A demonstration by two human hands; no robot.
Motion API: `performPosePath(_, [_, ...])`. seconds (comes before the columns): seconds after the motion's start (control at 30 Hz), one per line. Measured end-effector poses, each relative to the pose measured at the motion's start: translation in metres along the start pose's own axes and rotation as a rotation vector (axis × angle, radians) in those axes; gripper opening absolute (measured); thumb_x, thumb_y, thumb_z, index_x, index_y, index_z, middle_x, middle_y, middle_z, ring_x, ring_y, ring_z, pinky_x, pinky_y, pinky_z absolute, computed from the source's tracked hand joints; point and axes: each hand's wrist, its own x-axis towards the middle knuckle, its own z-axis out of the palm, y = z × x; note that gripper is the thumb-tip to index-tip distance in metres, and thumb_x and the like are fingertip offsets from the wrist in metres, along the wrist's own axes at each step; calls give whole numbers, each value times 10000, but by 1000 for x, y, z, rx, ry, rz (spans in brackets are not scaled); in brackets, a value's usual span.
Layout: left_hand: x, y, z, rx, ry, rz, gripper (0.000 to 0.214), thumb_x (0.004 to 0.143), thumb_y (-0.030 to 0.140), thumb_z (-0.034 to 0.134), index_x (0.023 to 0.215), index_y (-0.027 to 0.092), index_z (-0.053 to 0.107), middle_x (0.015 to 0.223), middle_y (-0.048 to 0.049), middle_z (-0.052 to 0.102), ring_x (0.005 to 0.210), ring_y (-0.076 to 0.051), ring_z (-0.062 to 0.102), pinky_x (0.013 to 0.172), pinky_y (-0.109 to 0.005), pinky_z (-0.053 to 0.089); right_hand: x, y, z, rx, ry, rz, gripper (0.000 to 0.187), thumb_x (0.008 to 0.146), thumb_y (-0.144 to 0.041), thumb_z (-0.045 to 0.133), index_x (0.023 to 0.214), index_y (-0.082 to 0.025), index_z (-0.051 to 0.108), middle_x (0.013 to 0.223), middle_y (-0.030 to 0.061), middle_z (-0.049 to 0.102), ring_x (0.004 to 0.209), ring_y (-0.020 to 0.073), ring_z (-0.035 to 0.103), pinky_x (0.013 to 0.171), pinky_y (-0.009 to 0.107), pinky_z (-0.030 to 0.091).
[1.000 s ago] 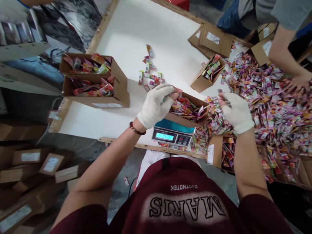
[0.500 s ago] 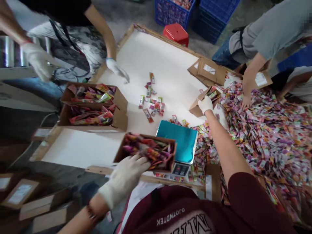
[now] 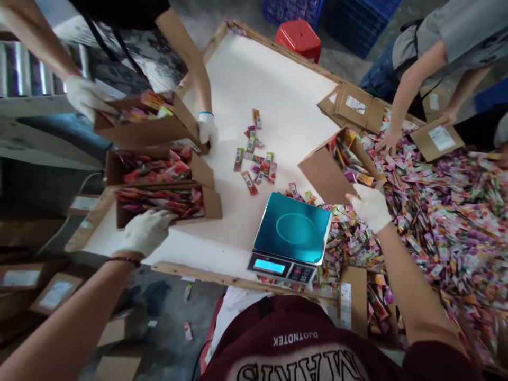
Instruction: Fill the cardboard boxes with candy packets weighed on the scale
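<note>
My left hand (image 3: 147,232), in a white glove, grips the near edge of an open cardboard box (image 3: 213,205) filled with wrapped snack sticks. This box stands against another filled box (image 3: 202,170) on the left of the table. On the right, my gloved right hand (image 3: 370,207) holds the near corner of a tilted cardboard box (image 3: 327,174) with packets inside. Between my hands is a digital scale (image 3: 292,227) with a bare teal plate and a lit display. Small loose packets (image 3: 260,168) lie on the white table beyond it.
A co-worker's gloved hands (image 3: 207,129) hold a filled box (image 3: 146,132) at the far left. At right, another person's bare hand (image 3: 389,142) touches a large heap of packets (image 3: 448,211). A red stool (image 3: 298,39) stands behind the wooden table rim (image 3: 222,283).
My left hand has moved the filled box off the scale to the left, beside the others. My right hand has drawn its box nearer. The co-worker has lifted the farthest left box.
</note>
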Motion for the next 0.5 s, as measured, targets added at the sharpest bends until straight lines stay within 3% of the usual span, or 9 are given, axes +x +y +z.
performPosePath(0.13, [34, 3, -16, 13, 75, 22, 394, 865, 482, 451, 649, 186, 595, 730, -93, 670, 870, -296, 627, 923, -519, 508, -94, -26, -11, 58, -23, -293, 347, 956, -236, 533, 1205, -193, 770, 1181, 113, 779, 1057, 253, 720, 936, 340, 526])
performPosePath(0.23, [40, 28, -27, 21, 243, -37, 530, 884, 608, 437, 599, 172, 539, 678, -100, 604, 921, -341, 632, 963, -645, 470, -126, -57, 3, 11, -238, -438, 399, 909, -82, 506, 1181, -203, 771, 1170, 92, 777, 1051, 224, 715, 929, 327, 523])
performPosePath(0.3, [32, 57, -30, -3, 339, 6, 554, 873, 645, 467, 648, 151, 578, 784, -138, 654, 975, -381, 636, 963, -720, 452, -132, -73, 15, -44, -387, -485, 407, 907, -45, 500, 1185, -190, 760, 1122, 103, 770, 1033, 228, 708, 913, 338, 525])
performPosePath(0.37, [16, 91, -29, -54, 353, 134, 507, 867, 603, 516, 801, 124, 668, 984, -188, 713, 1013, -393, 648, 950, -703, 493, -134, -79, 22, -71, -443, -505, 389, 917, -39, 506, 1197, -172, 742, 1106, 123, 750, 1038, 239, 697, 930, 361, 528])
performPosePath(0.5, [-36, 158, -18, -189, 320, 352, 413, 938, 485, 526, 1113, 161, 713, 1280, -165, 702, 1160, -323, 669, 1018, -503, 567, -139, -66, 10, 107, -339, -570, 406, 898, -61, 576, 1277, -155, 687, 1258, 139, 697, 1177, 254, 654, 1055, 413, 520])
